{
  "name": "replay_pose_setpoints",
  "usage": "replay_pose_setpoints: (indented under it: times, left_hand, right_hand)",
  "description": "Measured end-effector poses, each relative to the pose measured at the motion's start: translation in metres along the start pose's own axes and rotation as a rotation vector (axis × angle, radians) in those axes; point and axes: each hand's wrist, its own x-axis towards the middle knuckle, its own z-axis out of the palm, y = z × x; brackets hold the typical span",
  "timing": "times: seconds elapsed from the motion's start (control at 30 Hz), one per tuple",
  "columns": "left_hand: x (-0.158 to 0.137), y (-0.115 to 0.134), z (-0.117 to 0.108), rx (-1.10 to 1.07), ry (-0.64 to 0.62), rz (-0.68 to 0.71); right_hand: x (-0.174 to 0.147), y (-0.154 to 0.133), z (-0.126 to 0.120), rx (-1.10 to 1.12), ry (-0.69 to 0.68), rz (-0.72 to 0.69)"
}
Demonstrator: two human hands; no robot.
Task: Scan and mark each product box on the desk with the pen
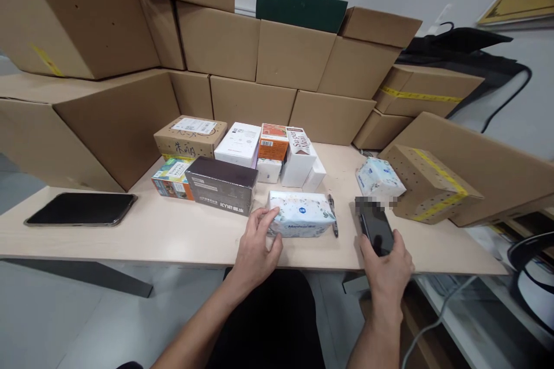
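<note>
My left hand (258, 248) is at the left end of a white tissue pack (303, 213) with blue print and leaf patterns. Its fingers lie over the top corner and the thumb is bent at the front, so the hand is closed on that end. The pack rests on the table. My right hand (388, 259) grips the near end of a black phone (377, 228), thumb on its left side and fingers on its right. A blurred patch covers the phone's far end. Between the tissue pack and the phone lies a black pen (333, 216).
Behind my left hand stand a dark box (223, 181), a colourful carton (173, 177), a white box (238, 143) and an orange box (273, 141). Another tissue pack (378, 177) sits at right. A phone (82, 209) lies far left. Cardboard boxes (251, 101) wall the table's (173, 242) back.
</note>
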Motion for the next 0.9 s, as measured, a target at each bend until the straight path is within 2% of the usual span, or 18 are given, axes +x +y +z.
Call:
replay_pose_setpoints:
  times: [0.2,0.27,0.33,0.43,0.5,0.9]
  left_hand:
    - [0.0,0.001,0.0,0.023,0.005,-0.006]
    - [0.0,0.001,-0.001,0.022,0.003,-0.003]
    - [0.0,0.001,-0.001,0.021,-0.001,-0.003]
    - [0.0,0.001,-0.002,0.016,-0.007,-0.016]
    - [0.0,0.0,-0.002,0.003,-0.011,-0.014]
    - [-0.002,-0.002,-0.001,-0.046,-0.052,-0.019]
  right_hand:
    - [-0.049,-0.051,-0.029,0.378,0.107,0.071]
    - [-0.068,-0.069,-0.033,0.492,0.092,-0.019]
    - [-0.084,-0.085,-0.031,0.555,0.056,-0.166]
    - [-0.101,-0.103,-0.024,0.543,0.038,-0.375]
    - [-0.107,-0.111,-0.018,0.509,0.056,-0.45]
    - [-0.108,-0.114,-0.009,0.441,0.1,-0.48]
